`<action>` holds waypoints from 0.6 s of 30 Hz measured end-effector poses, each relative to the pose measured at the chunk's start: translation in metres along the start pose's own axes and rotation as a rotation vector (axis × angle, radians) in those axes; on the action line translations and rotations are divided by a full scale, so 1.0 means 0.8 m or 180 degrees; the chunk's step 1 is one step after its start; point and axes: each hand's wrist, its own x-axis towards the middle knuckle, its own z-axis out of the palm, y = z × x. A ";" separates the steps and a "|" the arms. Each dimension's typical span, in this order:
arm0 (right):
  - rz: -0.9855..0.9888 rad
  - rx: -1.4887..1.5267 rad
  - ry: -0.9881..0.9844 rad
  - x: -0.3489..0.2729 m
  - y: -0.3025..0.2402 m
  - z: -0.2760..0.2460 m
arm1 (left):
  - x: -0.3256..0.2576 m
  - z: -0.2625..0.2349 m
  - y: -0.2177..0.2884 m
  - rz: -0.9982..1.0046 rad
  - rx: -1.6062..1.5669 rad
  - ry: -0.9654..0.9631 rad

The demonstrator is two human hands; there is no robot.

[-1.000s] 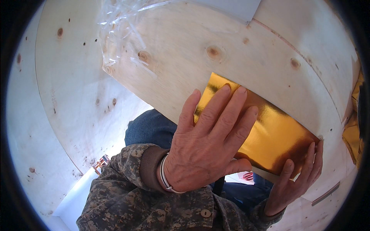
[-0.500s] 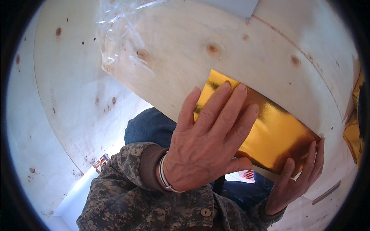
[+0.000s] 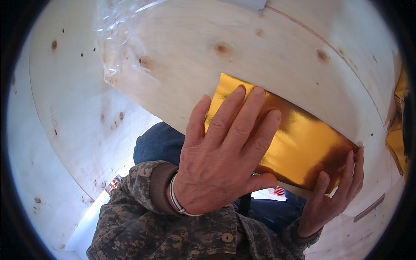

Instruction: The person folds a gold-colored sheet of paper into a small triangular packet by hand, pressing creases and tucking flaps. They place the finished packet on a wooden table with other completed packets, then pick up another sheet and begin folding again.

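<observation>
A shiny gold foil sheet (image 3: 299,147), rectangular and folded or flat, lies slantwise on the pale plywood table (image 3: 182,65) near its front edge. My left hand (image 3: 229,147) is spread on the sheet's left half, palm down, fingertips near the far edge and thumb at the near edge. At the right end, my right hand (image 3: 336,190) rests with its fingers stretched along the short edge and its thumb apart, near the lower corner. Part of the sheet is hidden under my left hand.
Crumpled clear plastic film (image 3: 119,39) lies at the far left of the table. A white flat piece (image 3: 249,3) shows at the far edge. Gold foil material (image 3: 395,138) stands at the far right. A thin strip (image 3: 368,208) lies at the lower right.
The whole view has shifted slightly, so the table, sheet and hands appear a little further left and up. Both hands keep nearly the same places on the gold foil sheet.
</observation>
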 end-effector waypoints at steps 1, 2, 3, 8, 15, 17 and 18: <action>-0.0010 -0.0012 0.0004 0.000 0.000 0.000 | 0.000 0.001 0.000 0.0004 -0.0022 0.0027; -0.0009 -0.0029 0.0007 0.000 -0.001 0.000 | 0.000 0.001 -0.001 0.0026 -0.0022 0.0040; -0.0017 -0.0007 0.0007 0.000 -0.001 0.000 | -0.001 0.001 -0.001 0.0013 -0.0033 0.0040; 0.0026 -0.0024 -0.0035 0.000 0.000 -0.001 | -0.001 0.001 -0.002 0.0048 0.0012 0.0012; 0.0004 0.0024 -0.0018 0.001 -0.002 -0.001 | -0.001 0.003 -0.001 0.0006 -0.0032 0.0027; 0.0024 0.0084 -0.0005 0.003 -0.004 -0.003 | -0.002 0.001 -0.001 0.0022 0.0027 -0.0045; 0.0000 0.0223 -0.0091 0.004 -0.005 -0.004 | -0.001 -0.001 -0.001 -0.0019 0.0084 -0.0114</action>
